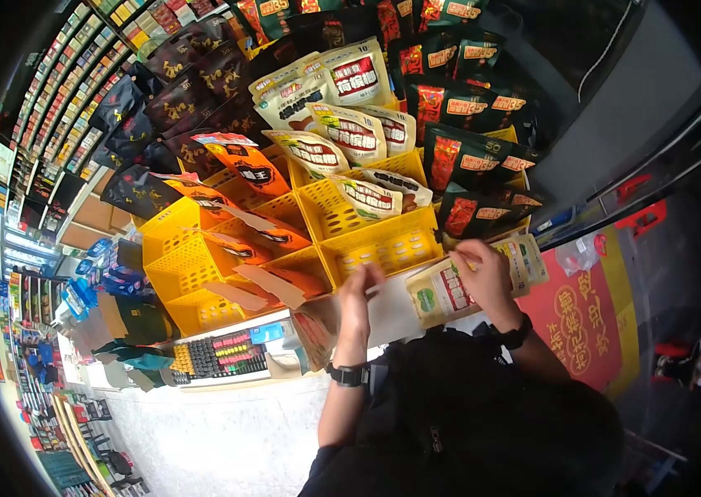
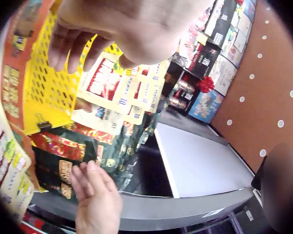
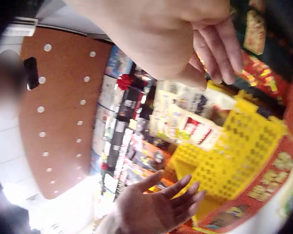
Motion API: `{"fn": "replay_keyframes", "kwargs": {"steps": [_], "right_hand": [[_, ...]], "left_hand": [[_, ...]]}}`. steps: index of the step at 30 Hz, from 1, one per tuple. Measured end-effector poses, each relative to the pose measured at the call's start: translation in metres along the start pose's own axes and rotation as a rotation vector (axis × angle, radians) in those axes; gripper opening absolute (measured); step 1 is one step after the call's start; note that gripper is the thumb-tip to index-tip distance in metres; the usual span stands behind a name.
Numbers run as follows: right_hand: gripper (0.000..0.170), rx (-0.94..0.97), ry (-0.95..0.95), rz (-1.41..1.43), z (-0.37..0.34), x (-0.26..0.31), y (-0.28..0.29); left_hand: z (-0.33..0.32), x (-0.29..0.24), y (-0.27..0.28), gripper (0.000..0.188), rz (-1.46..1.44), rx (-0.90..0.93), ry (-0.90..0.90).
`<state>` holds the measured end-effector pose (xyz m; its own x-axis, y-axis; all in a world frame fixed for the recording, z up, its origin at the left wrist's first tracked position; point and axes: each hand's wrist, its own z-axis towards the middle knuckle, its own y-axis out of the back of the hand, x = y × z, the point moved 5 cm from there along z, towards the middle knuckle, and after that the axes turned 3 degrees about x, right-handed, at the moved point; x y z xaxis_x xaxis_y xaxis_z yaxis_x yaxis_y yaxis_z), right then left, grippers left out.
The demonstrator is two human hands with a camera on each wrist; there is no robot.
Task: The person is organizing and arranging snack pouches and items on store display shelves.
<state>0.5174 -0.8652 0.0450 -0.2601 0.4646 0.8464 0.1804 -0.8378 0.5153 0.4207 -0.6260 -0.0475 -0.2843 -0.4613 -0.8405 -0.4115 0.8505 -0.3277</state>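
My left hand (image 1: 356,305) hovers at the front of a bare yellow basket compartment (image 1: 379,251), fingers extended and loosely bent, holding nothing. Beside that compartment's right corner is my right hand (image 1: 485,280), its fingers hanging loosely bent over a cream pouch with a red label (image 1: 436,296). That pouch lies flat on the ledge, and another cream pouch (image 1: 523,262) lies to the right of the hand. Several cream pouches (image 1: 353,134) stand in the compartments behind. In the right wrist view, the right hand (image 3: 185,44) has its fingers pointing down beside a dark green pouch (image 3: 266,80).
Orange pouches (image 1: 248,166) fill the yellow compartments at left. Dark pouches (image 1: 201,87) stand behind them, and dark green pouches (image 1: 471,157) at right. A keyboard-like rack of coloured pieces (image 1: 222,356) sits below left. A red and yellow mat (image 1: 578,306) lies at right.
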Motion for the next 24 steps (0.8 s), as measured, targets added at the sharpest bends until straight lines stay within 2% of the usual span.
{"fn": "replay_keyframes", "kwargs": {"steps": [1,3,4,6,7,8,10,11,13,14,16,17,19,20,21,22,24], "right_hand": [[0.022,0.003,-0.010,0.000,-0.012,-0.019,0.005],[0.037,0.082,-0.213,-0.429,-0.034,-0.065,0.009],[0.037,0.083,-0.222,-0.428,-0.044,-0.095,0.003],[0.047,0.157,-0.246,-0.420,-0.059,-0.150,-0.009],[0.049,0.262,-0.409,-0.478,-0.053,-0.107,0.001],[0.057,0.218,-0.385,-0.504,-0.054,-0.115,0.000],[0.057,0.089,-0.268,-0.540,-0.054,-0.121,-0.003],[0.057,0.090,-0.261,-0.536,-0.054,-0.122,-0.001],[0.049,0.293,-0.354,-0.226,-0.055,-0.123,-0.007],[0.049,0.303,-0.341,-0.220,-0.055,-0.113,-0.008],[0.034,0.357,-0.291,-0.306,-0.058,-0.090,-0.006],[0.034,0.368,-0.275,-0.303,-0.058,-0.073,-0.003],[0.023,0.370,-0.050,-0.393,-0.056,-0.022,-0.002],[0.023,0.377,-0.037,-0.389,-0.053,-0.005,-0.001],[0.020,0.335,0.055,-0.307,-0.049,0.016,0.001],[0.017,0.292,0.147,-0.225,-0.044,0.036,0.005],[0.017,0.283,0.215,-0.217,-0.027,0.062,0.007]], "left_hand": [[-0.003,0.019,0.003,0.052,0.110,0.017,0.128],[-0.007,0.057,0.004,0.055,0.250,0.090,0.353],[-0.005,0.076,0.005,0.061,0.302,0.114,0.406],[0.001,0.100,0.003,0.066,0.313,0.110,0.476],[0.002,0.102,-0.004,0.066,0.313,0.125,0.478],[0.002,0.101,-0.011,0.065,0.301,0.152,0.477],[0.007,0.100,-0.018,0.065,0.292,0.175,0.465],[0.008,0.105,-0.020,0.063,0.285,0.201,0.477],[0.004,0.104,-0.021,0.059,0.274,0.204,0.490],[0.001,0.101,-0.018,0.059,0.272,0.189,0.482],[-0.006,0.099,-0.014,0.070,0.247,0.244,0.487],[-0.009,0.096,-0.009,0.080,0.259,0.292,0.493],[-0.026,0.079,-0.006,0.086,0.198,0.301,0.483],[-0.035,0.068,-0.007,0.093,0.144,0.327,0.483],[-0.039,0.058,-0.007,0.102,0.074,0.357,0.472],[-0.043,0.048,-0.007,0.102,0.071,0.348,0.463],[-0.048,0.015,-0.012,0.100,-0.081,0.317,0.222]]}}
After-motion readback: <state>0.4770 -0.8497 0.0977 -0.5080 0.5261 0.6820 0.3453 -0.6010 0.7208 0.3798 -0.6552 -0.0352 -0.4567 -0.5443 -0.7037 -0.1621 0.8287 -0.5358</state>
